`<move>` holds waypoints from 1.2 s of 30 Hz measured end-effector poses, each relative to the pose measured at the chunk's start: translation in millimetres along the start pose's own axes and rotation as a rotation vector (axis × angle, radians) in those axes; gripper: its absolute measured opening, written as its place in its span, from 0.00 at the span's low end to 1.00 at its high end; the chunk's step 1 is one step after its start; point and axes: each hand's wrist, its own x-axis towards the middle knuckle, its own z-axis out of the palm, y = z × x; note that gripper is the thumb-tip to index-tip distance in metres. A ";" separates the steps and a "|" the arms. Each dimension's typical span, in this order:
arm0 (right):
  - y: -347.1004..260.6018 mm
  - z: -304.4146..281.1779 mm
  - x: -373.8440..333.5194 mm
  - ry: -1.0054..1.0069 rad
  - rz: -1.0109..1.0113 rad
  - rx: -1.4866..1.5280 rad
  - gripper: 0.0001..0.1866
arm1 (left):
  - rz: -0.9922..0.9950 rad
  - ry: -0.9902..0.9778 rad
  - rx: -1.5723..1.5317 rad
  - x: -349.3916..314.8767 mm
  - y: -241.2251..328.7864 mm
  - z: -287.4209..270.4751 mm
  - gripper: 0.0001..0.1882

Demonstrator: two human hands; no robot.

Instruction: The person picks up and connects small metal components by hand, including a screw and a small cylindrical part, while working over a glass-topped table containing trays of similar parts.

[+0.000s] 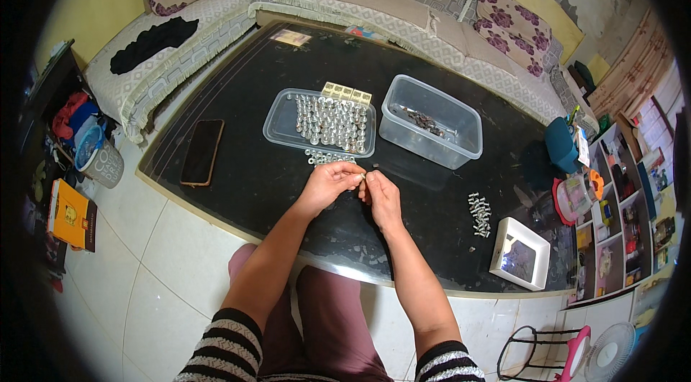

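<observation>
My left hand (331, 184) and my right hand (382, 197) meet over the black table, fingertips pinched together. Between them is a small, pale, shiny piece, mostly covered by the fingers and too small to name. Just beyond the hands lie several silver ring-like parts (322, 157), at the near edge of a clear plastic lid (277, 126). Rows of round, shiny metal parts (331, 121) fill much of that lid, with small cream blocks (348, 93) along its far side. A tiny dark piece (376, 166) lies beside my right fingertips.
Right of the lid stands a clear plastic tub (461, 155) holding dark small parts (425, 121). Farther right are a group of small metal cylinders (479, 215) and a white open box (538, 272). A phone (202, 152) lies at the left. Sofas (345, 8) border the table's far side.
</observation>
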 end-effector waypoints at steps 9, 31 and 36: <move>-3.0 0.7 0.5 0.030 0.045 -0.047 0.19 | 0.032 0.055 0.040 1.0 -3.9 -1.2 0.08; -3.3 -3.1 0.1 0.002 0.098 0.000 0.18 | 0.038 -0.008 0.016 0.5 0.7 2.0 0.07; -5.9 2.9 0.7 0.097 -0.012 -0.018 0.19 | 0.018 0.055 0.035 -1.6 1.9 1.0 0.07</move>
